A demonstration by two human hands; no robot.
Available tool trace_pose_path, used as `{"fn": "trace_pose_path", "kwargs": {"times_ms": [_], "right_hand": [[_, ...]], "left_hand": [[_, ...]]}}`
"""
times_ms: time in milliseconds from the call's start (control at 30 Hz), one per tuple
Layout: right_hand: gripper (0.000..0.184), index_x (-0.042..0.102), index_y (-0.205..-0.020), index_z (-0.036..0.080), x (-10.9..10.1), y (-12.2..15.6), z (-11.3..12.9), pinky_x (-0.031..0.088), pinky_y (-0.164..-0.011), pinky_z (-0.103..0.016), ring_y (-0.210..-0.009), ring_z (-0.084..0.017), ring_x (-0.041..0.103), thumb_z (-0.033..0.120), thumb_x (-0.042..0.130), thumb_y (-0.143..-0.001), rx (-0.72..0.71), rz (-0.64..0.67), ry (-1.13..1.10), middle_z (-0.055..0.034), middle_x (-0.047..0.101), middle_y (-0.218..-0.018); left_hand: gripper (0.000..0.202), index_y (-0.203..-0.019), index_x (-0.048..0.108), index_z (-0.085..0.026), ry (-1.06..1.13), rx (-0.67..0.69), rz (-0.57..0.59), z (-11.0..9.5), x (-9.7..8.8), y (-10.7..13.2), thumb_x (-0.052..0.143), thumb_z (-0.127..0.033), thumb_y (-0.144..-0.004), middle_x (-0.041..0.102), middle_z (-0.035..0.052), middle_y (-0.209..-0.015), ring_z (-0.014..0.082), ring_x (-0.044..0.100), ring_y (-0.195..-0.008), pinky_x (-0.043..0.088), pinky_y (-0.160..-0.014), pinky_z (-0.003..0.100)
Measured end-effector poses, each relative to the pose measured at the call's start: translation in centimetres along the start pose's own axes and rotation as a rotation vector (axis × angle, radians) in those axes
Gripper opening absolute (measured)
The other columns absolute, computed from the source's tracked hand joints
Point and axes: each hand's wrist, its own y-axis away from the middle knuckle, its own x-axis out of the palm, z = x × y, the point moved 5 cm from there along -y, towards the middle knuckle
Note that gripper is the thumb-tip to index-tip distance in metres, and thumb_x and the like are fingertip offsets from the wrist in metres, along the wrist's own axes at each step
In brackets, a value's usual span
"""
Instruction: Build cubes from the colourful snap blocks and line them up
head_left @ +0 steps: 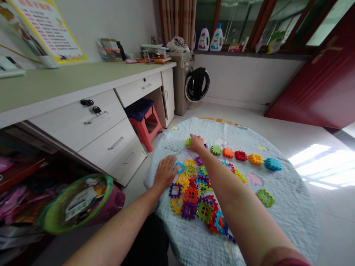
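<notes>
right hand (196, 143) at 12 o'clock on green plastic tile (188, 142): light, stiff, take by rim; hold unclear. left hand (165, 171) open, flat, empty.

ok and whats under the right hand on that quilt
The right hand lies over the pale blue quilted cloth; a green plastic lattice block pokes out at its fingers. Beneath the palm is hidden.

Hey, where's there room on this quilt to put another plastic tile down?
Open quilt lies beyond the row of tiles, behind the right hand, and right of the lone green tile. Another patch sits past the left hand, by the quilt's edge. It's crowded in the heap of tiles under the right forearm.
</notes>
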Motion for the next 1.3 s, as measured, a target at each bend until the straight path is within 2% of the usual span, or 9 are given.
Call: {"fn": "trace_pose_path", "kwargs": {"times_ms": [200,333,433,600,700,867,1000,1133,1300], "right_hand": [[0.066,0.042,-0.132,0.02,0.5,0.3,-0.1,0.037,-0.094,-0.041,-0.118,-0.031,0.048,0.025,0.069,-0.072,0.007,-0.006,-0.016,-0.0149,0.057,-0.129],[0.074,0.038,-0.138,0.021,-0.7,1.3,-0.5,0.035,-0.098,-0.042,-0.124,-0.031,0.042,0.027,0.071,-0.071,-0.003,-0.072,-0.058,-0.0144,0.049,-0.138],[0.074,0.038,-0.14,0.02,-2.1,3.2,-1.0,0.033,-0.101,-0.042,-0.127,-0.031,0.04,0.029,0.07,-0.074,0.007,-0.119,-0.09,-0.0135,0.044,-0.143],[0.058,0.046,-0.136,0.021,-3.7,9.6,-1.7,0.034,-0.101,-0.043,-0.125,-0.03,0.04,0.029,0.06,-0.081,-0.015,-0.159,-0.128,-0.0128,0.046,-0.14],[0.046,0.055,-0.127,0.022,-4.2,15.0,-1.6,0.036,-0.101,-0.042,-0.124,-0.028,0.041,0.03,0.06,-0.082,-0.105,-0.095,-0.127,-0.011,0.049,-0.136],[0.04,0.06,-0.121,0.023,-5.6,24.4,-2.2,0.038,-0.101,-0.042,-0.12,-0.027,0.045,0.026,0.063,-0.081,-0.197,0.076,-0.111,-0.0109,0.054,-0.131],[0.043,0.061,-0.122,0.022,-5.7,30.1,-4.0,0.04,-0.098,-0.043,-0.116,-0.029,0.048,0.028,0.064,-0.08,-0.156,0.204,-0.123,-0.0115,0.057,-0.126],[0.041,0.063,-0.119,0.019,-4.5,32.5,-6.6,0.041,-0.094,-0.041,-0.113,-0.029,0.051,0.026,0.062,-0.079,-0.032,0.236,-0.124,-0.0129,0.06,-0.12],[0.041,0.061,-0.12,0.015,-3.3,32.3,-9.9,0.041,-0.096,-0.037,-0.11,-0.026,0.055,0.023,0.061,-0.08,0.01,0.227,-0.177,-0.0147,0.062,-0.117]], "left_hand": [[0.046,-0.133,0.055,-0.016,-0.013,-0.001,0.023,0.0,0.0,0.0,0.038,-0.039,-0.097,0.05,0.0133,-0.145,0.0281,0.044,-0.134,0.033,-0.112,0.047],[0.045,-0.132,0.055,-0.018,-0.015,0.0,0.021,-0.1,-0.2,0.0,0.039,-0.04,-0.097,0.051,0.0123,-0.144,0.0274,0.044,-0.134,0.033,-0.112,0.046],[0.044,-0.132,0.055,-0.018,-0.021,0.001,0.014,-0.1,-0.3,-0.1,0.038,-0.039,-0.097,0.051,0.0119,-0.143,0.0271,0.045,-0.133,0.033,-0.112,0.046],[0.043,-0.131,0.055,-0.019,-0.021,0.006,0.008,-0.1,-0.4,-0.1,0.039,-0.039,-0.096,0.053,0.011,-0.142,0.0263,0.046,-0.132,0.034,-0.111,0.044],[0.043,-0.129,0.056,-0.017,-0.003,0.0,-0.002,-0.3,-0.7,-0.2,0.04,-0.038,-0.095,0.053,0.0127,-0.141,0.0263,0.047,-0.131,0.035,-0.111,0.043],[0.043,-0.126,0.059,-0.017,0.027,0.021,-0.011,-0.3,-0.7,-0.4,0.04,-0.038,-0.093,0.056,0.014,-0.137,0.0268,0.049,-0.128,0.036,-0.109,0.045],[0.044,-0.126,0.059,-0.018,0.019,0.037,-0.015,-0.1,-0.4,-0.5,0.04,-0.04,-0.093,0.056,0.0131,-0.137,0.0267,0.049,-0.129,0.036,-0.109,0.044],[0.048,-0.127,0.058,-0.014,0.001,0.041,0.007,0.0,-0.1,-0.7,0.038,-0.042,-0.093,0.055,0.0157,-0.138,0.0289,0.048,-0.129,0.037,-0.108,0.045],[0.048,-0.127,0.057,-0.016,-0.011,0.033,0.024,0.0,-0.2,-0.9,0.038,-0.04,-0.091,0.056,0.014,-0.138,0.0266,0.049,-0.128,0.036,-0.109,0.042]]}}
